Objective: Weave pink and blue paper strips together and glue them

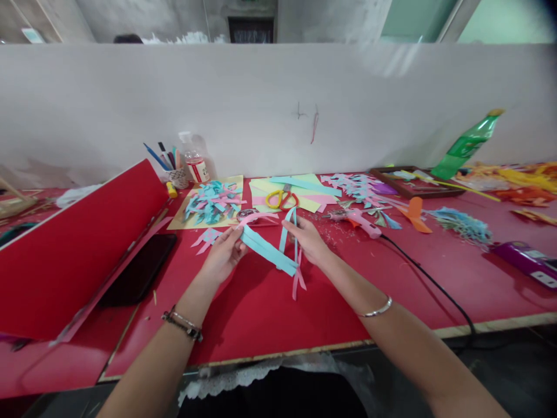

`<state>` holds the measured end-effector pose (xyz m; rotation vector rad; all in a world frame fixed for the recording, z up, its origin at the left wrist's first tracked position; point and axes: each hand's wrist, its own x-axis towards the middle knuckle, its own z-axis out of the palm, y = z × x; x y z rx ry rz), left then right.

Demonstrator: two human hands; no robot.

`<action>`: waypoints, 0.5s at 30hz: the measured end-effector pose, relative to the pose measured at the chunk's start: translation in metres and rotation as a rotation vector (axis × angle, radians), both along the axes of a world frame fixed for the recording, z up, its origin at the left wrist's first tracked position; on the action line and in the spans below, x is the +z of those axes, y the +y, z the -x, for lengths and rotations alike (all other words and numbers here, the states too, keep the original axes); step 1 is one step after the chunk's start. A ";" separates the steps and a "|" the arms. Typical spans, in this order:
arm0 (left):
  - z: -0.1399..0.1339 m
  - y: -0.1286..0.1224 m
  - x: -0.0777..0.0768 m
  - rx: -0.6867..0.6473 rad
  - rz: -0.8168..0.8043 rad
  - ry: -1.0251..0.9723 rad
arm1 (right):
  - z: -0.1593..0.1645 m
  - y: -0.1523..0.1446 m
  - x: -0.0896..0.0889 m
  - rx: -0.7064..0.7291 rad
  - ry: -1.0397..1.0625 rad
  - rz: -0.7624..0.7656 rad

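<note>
Held up over the red table are light blue and pink paper strips, joined near their lower end. My left hand pinches the upper left end of the wide blue strip, with a curved pink strip just above it. On the other side my right hand is closed on a narrower blue strip bent over at its top. Pink ends dangle below the join. Yellow-and-red-handled scissors lie just beyond my hands. A pink glue gun rests to the right.
A pile of blue and pink paper pieces and a woven paper piece lie left. A red folder leans over a black phone. The glue gun's cord crosses the right side. A green bottle tilts beside a brown tray.
</note>
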<state>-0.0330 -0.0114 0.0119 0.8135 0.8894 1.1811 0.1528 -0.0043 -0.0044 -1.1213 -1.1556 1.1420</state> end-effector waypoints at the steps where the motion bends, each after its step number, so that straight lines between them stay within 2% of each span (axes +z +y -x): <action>1: 0.000 0.000 0.000 -0.010 -0.005 0.009 | 0.000 0.000 0.000 -0.004 0.015 0.012; 9: -0.004 -0.006 0.002 -0.035 -0.100 0.175 | -0.002 0.001 0.002 -0.024 0.071 0.009; 15: -0.002 -0.004 0.001 -0.042 -0.066 0.107 | -0.005 0.000 0.008 0.021 0.183 0.067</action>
